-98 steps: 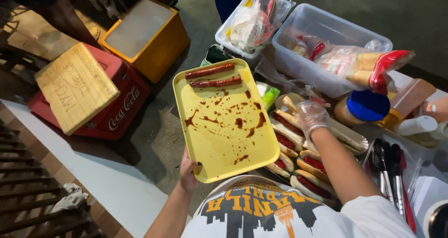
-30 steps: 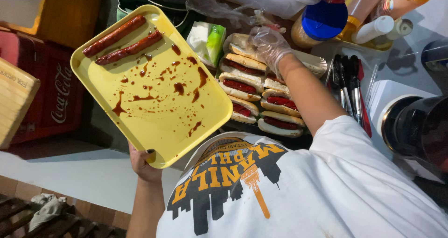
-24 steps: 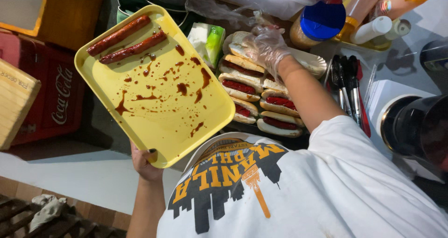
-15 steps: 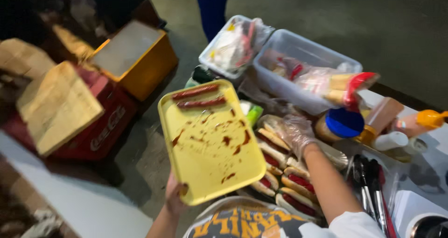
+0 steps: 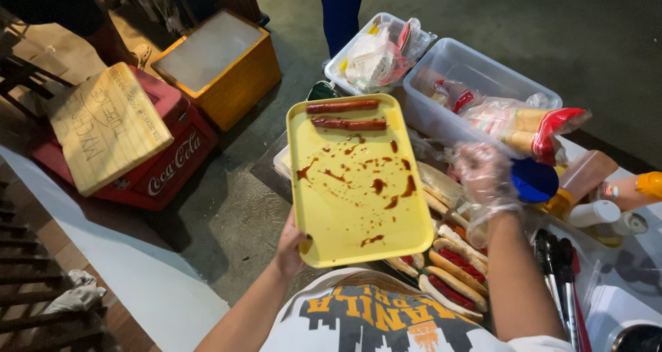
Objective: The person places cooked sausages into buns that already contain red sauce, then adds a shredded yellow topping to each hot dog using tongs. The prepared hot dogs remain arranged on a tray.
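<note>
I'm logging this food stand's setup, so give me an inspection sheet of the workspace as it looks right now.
Surface: table, crowded.
Job's things: yellow tray, sauce-smeared, two sausages at its far end; filled hot dog buns beside it.
Clutter: tongs, sauce bottles, clear bins.
Grippers: left hand grips the tray's near corner; gloved right hand over the buns.
Cables: nothing seen.
Surroundings: red cooler, yellow cooler, another person's legs.
</note>
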